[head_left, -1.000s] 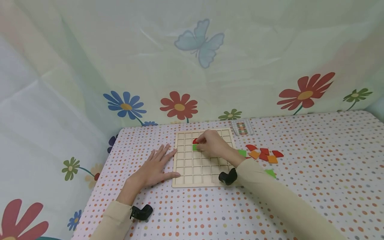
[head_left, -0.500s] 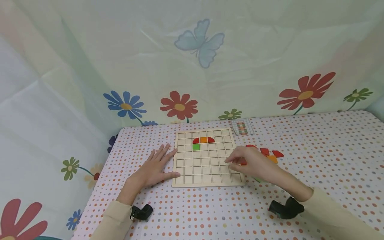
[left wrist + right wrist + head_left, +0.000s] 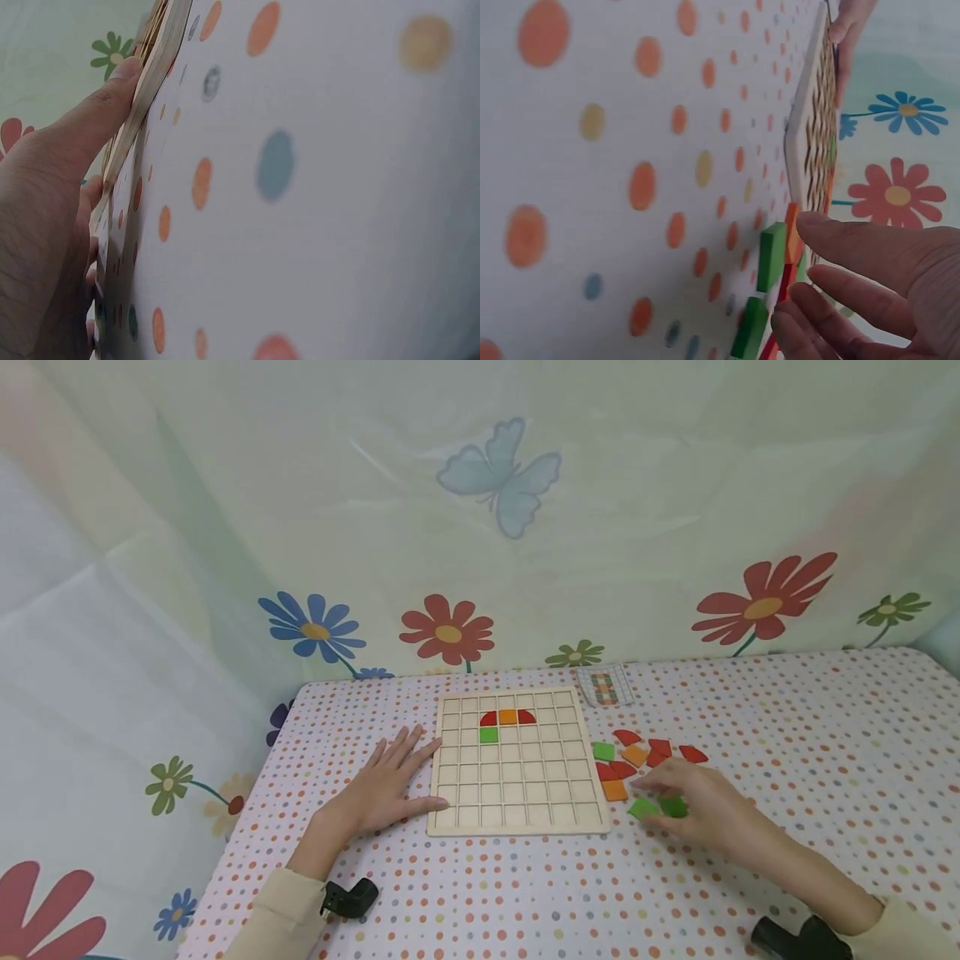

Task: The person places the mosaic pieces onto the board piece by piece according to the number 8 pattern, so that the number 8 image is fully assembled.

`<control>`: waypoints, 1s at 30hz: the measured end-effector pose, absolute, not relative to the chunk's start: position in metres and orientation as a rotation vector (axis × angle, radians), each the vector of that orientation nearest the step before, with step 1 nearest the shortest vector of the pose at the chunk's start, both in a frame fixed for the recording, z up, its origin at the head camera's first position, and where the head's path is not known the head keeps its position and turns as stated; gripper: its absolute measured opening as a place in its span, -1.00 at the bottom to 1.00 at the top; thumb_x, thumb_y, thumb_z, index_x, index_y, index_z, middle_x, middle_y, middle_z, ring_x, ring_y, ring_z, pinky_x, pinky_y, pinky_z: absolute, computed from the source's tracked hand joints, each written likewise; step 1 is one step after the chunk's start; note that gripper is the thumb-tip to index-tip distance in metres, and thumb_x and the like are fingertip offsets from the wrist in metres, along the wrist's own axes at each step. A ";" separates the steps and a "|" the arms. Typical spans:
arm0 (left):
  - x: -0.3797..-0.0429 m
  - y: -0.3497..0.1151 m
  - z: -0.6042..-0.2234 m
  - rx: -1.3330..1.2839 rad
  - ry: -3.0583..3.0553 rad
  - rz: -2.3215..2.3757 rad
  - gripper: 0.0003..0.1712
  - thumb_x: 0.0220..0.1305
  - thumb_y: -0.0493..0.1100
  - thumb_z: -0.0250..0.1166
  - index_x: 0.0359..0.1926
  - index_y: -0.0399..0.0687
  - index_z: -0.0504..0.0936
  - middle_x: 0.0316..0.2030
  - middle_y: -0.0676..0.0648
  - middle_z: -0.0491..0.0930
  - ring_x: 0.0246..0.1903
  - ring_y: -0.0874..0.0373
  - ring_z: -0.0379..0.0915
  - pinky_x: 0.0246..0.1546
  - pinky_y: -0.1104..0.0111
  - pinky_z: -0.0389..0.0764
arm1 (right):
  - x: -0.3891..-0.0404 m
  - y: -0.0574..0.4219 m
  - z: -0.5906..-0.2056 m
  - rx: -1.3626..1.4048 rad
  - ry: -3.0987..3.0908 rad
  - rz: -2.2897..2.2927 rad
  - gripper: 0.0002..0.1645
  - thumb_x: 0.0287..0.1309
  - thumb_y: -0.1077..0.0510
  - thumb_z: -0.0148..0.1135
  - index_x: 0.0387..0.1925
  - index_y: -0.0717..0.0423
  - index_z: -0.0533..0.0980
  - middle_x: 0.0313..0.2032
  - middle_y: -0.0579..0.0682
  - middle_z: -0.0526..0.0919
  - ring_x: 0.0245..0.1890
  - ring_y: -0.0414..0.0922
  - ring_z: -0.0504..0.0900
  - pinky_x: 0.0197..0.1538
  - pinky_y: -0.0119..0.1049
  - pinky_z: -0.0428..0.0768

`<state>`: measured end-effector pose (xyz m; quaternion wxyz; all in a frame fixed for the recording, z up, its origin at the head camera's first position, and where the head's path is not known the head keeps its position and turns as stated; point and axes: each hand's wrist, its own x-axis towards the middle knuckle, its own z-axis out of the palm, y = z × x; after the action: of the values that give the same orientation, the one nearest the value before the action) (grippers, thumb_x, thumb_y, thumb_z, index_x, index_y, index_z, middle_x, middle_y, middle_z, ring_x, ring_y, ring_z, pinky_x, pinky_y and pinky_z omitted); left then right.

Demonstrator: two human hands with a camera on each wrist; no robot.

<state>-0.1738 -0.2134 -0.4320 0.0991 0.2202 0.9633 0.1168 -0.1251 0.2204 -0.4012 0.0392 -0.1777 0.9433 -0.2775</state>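
Observation:
My left hand (image 3: 378, 789) lies spread on the cloth at the left side of a wooden grid board (image 3: 517, 772), its thumb on the board's edge. Near the top of the grid sit an orange square tile (image 3: 507, 717), two red rounded tiles beside it, and a green square tile (image 3: 489, 735) below the left one. To the right of the board, my right hand (image 3: 705, 797) hovers over two green tiles (image 3: 772, 256), thumb and fingers apart. In the right wrist view both green tiles lie on the cloth, just beyond the fingertips.
Several red, orange and green tiles (image 3: 615, 791) lie loose along the board's right side. A small pattern card (image 3: 605, 686) lies at the back edge of the dotted tablecloth (image 3: 480, 893). Behind the table hangs a flowered curtain (image 3: 645, 527).
My right hand has left the grid's upper cells and moved right and nearer, over the loose green tiles. The orange tile and right red tile on the board came into view. The left hand stays.

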 end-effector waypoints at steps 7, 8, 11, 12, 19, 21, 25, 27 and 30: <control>-0.172 -0.212 -0.433 0.651 2.849 0.342 0.12 0.33 0.53 0.17 0.69 0.14 0.04 0.68 -0.13 -0.19 0.66 -0.11 -0.37 0.63 -0.10 -0.23 | -0.114 0.218 -0.417 -0.543 2.881 -0.957 -0.60 -0.07 0.28 0.68 -0.14 0.19 0.73 -0.18 -0.06 0.68 -0.28 -0.18 0.66 -0.28 -0.38 0.69; -0.171 -0.212 -0.434 0.652 2.845 0.344 0.12 0.33 0.53 0.17 0.69 0.14 0.04 0.68 -0.13 -0.19 0.66 -0.11 -0.37 0.62 -0.10 -0.23 | -0.112 0.217 -0.419 -0.548 2.889 -0.955 -0.62 -0.06 0.29 0.67 -0.14 0.19 0.74 -0.18 -0.06 0.68 -0.29 -0.19 0.65 -0.28 -0.38 0.69; -0.170 -0.212 -0.434 0.662 2.838 0.345 0.11 0.34 0.53 0.16 0.69 0.13 0.04 0.68 -0.14 -0.17 0.66 -0.12 -0.37 0.62 -0.11 -0.22 | -0.109 0.213 -0.422 -0.512 2.906 -0.940 -0.66 -0.03 0.32 0.65 -0.16 0.16 0.76 -0.19 -0.07 0.67 -0.29 -0.21 0.63 -0.29 -0.40 0.68; -0.170 -0.212 -0.434 0.658 2.834 0.338 0.12 0.34 0.54 0.15 0.70 0.14 0.03 0.68 -0.12 -0.19 0.66 -0.10 -0.38 0.63 -0.09 -0.24 | -0.109 0.213 -0.422 -0.507 2.909 -0.928 -0.66 -0.03 0.33 0.65 -0.16 0.16 0.76 -0.19 -0.07 0.68 -0.29 -0.21 0.63 -0.29 -0.39 0.68; -0.172 -0.212 -0.434 0.661 2.848 0.333 0.12 0.35 0.53 0.15 0.70 0.12 0.03 0.68 -0.15 -0.17 0.66 -0.14 -0.37 0.62 -0.13 -0.21 | -0.116 0.209 -0.414 -0.485 2.862 -0.890 -0.62 -0.06 0.40 0.62 -0.13 0.22 0.75 -0.23 -0.07 0.73 -0.30 -0.19 0.65 -0.26 -0.31 0.71; -0.173 -0.212 -0.434 0.661 2.853 0.338 0.11 0.35 0.53 0.16 0.69 0.11 0.04 0.68 -0.17 -0.16 0.65 -0.16 -0.36 0.61 -0.15 -0.19 | -0.120 0.208 -0.411 -0.471 2.848 -0.884 -0.62 -0.07 0.41 0.62 -0.14 0.24 0.74 -0.24 -0.08 0.73 -0.31 -0.19 0.64 -0.26 -0.31 0.71; -0.173 -0.213 -0.433 0.647 2.854 0.329 0.12 0.34 0.54 0.15 0.70 0.14 0.01 0.68 -0.14 -0.20 0.66 -0.12 -0.38 0.62 -0.11 -0.22 | -0.123 0.208 -0.408 -0.454 2.846 -0.868 -0.62 -0.09 0.42 0.63 -0.15 0.24 0.75 -0.25 -0.07 0.74 -0.32 -0.18 0.63 -0.29 -0.32 0.69; -0.173 -0.213 -0.434 0.648 2.858 0.325 0.12 0.34 0.54 0.15 0.70 0.15 0.01 0.68 -0.13 -0.20 0.66 -0.12 -0.38 0.62 -0.10 -0.22 | -0.124 0.208 -0.408 -0.457 2.852 -0.861 -0.62 -0.09 0.43 0.63 -0.15 0.24 0.75 -0.25 -0.07 0.74 -0.33 -0.18 0.63 -0.30 -0.33 0.68; -0.173 -0.213 -0.434 0.651 2.868 0.325 0.12 0.34 0.56 0.13 0.70 0.15 0.02 0.68 -0.13 -0.19 0.66 -0.12 -0.37 0.62 -0.11 -0.21 | -0.124 0.209 -0.407 -0.479 2.864 -0.864 -0.61 -0.11 0.43 0.64 -0.15 0.23 0.75 -0.24 -0.07 0.75 -0.35 -0.20 0.63 -0.31 -0.35 0.67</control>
<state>-0.1733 -0.2127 -0.4345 0.0911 0.2190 0.9653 0.1092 -0.1240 0.2085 -0.4073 0.0558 -0.1579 0.9438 -0.2848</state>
